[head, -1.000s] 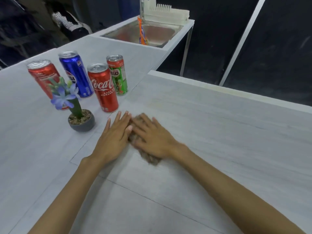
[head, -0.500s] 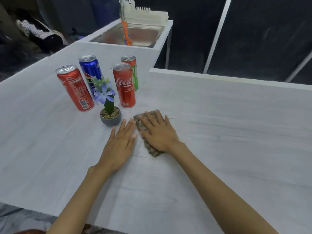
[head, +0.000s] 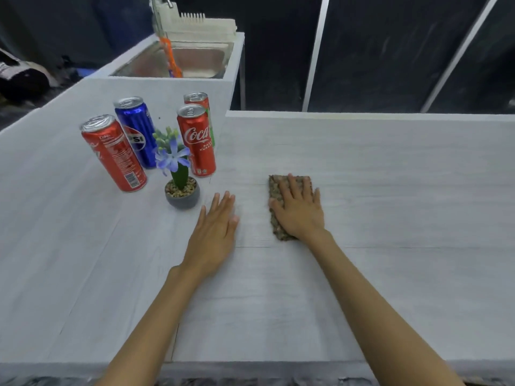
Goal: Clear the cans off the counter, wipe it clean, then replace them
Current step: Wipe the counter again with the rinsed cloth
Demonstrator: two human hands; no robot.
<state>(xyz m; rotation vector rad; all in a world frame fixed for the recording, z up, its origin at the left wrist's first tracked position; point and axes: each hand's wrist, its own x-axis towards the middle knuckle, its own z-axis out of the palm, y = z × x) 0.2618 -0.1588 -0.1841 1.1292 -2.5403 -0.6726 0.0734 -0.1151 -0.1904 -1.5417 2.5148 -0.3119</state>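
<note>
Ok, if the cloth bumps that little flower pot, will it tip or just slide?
Probably slides first: the flower pot is squat and filled with pebbles, so likely bottom-heavy. A knock on the tall flower might tip it. The counter looks smooth, so it should glide.

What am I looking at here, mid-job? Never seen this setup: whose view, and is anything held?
No machine: one camera worn on a person's head looks down at two bare hands. The right hand lies flat on a brown cloth, pressing it to the grey counter. The left hand rests flat on the counter, holding nothing. Beside it stand two red Coca-Cola cans, a blue Pepsi can, a green-and-red can and a small potted flower. A sink is behind.
</note>
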